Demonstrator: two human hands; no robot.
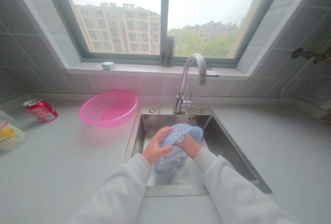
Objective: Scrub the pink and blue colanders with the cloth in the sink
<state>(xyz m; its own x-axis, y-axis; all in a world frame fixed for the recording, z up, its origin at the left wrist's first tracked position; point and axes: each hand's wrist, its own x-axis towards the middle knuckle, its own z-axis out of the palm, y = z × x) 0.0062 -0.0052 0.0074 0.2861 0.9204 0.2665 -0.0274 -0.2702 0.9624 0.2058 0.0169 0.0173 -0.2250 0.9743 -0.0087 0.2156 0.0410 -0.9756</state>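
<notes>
A light blue perforated plastic basket (182, 131) is tilted on its side above the sink, its opening turned toward me. My left hand (157, 147) grips its left rim, with the thumb across the front. Inside the basket, my right hand (190, 145) is closed and presses a pale, cloth-like thing (178, 152) against the wall. Its fingertips are hidden in the folds. Below both hands lies the stainless steel sink (227, 148), its bottom partly hidden by the basket.
Behind the basket rises a chrome faucet (183, 79). Left of the sink stand a pink basket (110, 125), a tilted-looking red can (41, 110) and a labelled bottle (9, 136). A pale green box (108, 66) and a phone (212, 72) lie on the windowsill.
</notes>
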